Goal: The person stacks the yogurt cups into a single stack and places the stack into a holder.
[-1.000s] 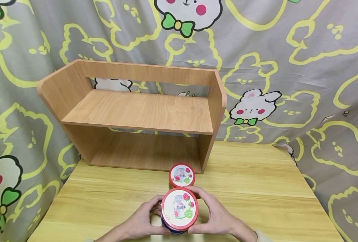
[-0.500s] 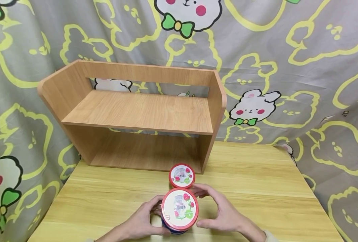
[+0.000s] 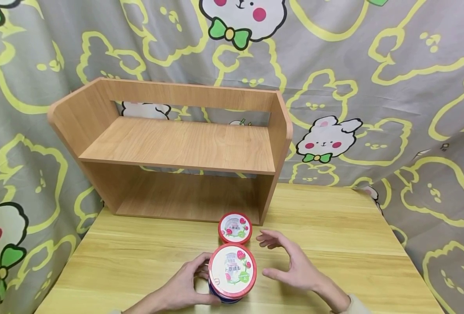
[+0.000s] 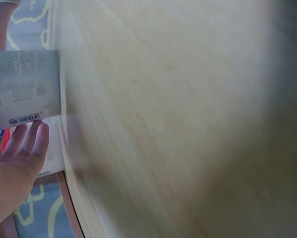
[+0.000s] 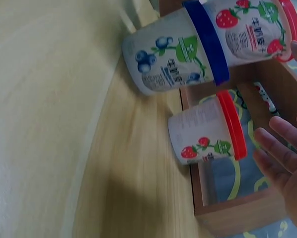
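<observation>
Two paper tubs stand stacked near me. A strawberry tub with a red lid (image 3: 232, 270) is on top, and a blueberry tub with a blue lid (image 5: 171, 57) is beneath it. My left hand (image 3: 184, 281) holds the lower tub from the left, thumb on the near side and fingers behind. In the left wrist view, those fingers (image 4: 32, 141) lie along the white tub wall (image 4: 27, 84). My right hand (image 3: 294, 266) hovers right of the stack, fingers spread loosely, holding nothing. Another red-lidded strawberry tub (image 3: 235, 227) stands just behind the stack.
A two-level wooden shelf (image 3: 177, 144) stands at the back left of the wood-grain table (image 3: 333, 235); its lower front edge is close behind the single tub. A patterned grey curtain (image 3: 392, 100) hangs around the table.
My right hand has let go of the stack and drawn away to the right, its fingers opening. The left hand and all the tubs stay where they were.
</observation>
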Motion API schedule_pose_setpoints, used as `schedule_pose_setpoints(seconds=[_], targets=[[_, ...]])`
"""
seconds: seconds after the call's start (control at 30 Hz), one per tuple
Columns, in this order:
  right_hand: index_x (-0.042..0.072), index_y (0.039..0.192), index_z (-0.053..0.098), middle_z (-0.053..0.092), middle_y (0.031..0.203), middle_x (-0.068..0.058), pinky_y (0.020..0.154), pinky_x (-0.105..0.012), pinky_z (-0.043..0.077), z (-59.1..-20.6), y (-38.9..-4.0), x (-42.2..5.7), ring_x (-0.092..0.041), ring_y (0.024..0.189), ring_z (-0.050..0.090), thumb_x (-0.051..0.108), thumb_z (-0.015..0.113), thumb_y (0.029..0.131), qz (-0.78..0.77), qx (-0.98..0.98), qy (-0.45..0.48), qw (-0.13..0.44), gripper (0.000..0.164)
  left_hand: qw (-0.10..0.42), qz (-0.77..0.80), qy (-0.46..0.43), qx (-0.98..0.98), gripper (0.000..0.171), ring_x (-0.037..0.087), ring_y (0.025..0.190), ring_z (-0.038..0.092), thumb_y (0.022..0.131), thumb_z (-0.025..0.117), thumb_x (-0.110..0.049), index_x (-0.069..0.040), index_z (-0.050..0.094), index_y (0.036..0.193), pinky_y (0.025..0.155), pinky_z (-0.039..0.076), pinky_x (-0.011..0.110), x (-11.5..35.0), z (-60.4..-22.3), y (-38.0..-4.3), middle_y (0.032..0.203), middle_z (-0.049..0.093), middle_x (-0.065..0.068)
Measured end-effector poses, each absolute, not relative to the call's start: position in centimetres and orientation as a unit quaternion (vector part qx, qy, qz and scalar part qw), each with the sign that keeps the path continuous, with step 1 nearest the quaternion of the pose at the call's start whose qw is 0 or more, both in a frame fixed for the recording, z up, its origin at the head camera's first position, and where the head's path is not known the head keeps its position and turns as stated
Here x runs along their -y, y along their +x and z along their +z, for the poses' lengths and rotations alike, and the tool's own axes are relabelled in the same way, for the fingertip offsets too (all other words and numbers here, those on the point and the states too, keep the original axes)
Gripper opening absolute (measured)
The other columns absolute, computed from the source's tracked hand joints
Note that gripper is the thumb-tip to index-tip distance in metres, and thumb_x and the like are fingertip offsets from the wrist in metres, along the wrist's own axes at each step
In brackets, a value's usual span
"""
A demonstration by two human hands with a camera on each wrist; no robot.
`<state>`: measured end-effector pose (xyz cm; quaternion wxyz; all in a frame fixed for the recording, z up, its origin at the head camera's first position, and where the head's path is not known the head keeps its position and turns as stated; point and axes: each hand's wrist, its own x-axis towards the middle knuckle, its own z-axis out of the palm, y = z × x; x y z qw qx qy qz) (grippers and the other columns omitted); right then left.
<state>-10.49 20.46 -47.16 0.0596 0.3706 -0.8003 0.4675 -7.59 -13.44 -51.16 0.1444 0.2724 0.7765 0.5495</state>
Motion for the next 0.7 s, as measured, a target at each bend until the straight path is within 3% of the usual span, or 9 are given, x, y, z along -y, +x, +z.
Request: schedule_pose_setpoints(seconds=[0.4, 0.7], targets=[[0.008, 0.152, 0.048, 0.067, 0.138, -0.008, 0.097, -0.034, 0.06, -48.5, -12.3, -20.7, -0.024, 0.117, 0.068, 0.007, 0.087, 0.082, 0.476, 0.814, 0.326, 0.062, 0.08, 0.146, 0.548, 0.269, -0.778, 0.08, 0.002, 0.106, 0.067, 0.078, 0.095, -0.032, -0.027, 0.052, 0.144, 0.099, 0.055, 0.022, 13.4, -51.1, -7.6, 0.126, 0.07, -0.003], [0.008, 0.153, 0.048, 0.066, 0.139, -0.015, 0.097, -0.037, 0.06, -49.9, -13.8, -20.2, -0.031, 0.118, 0.068, 0.013, 0.087, 0.086, 0.479, 0.822, 0.303, 0.047, 0.077, 0.151, 0.55, 0.268, -0.776, 0.079, 0.002, 0.106, 0.067, 0.078, 0.095, -0.032, -0.027, 0.052, 0.144, 0.099, 0.054, 0.021, 13.4, -50.9, -7.5, 0.126, 0.071, -0.003]])
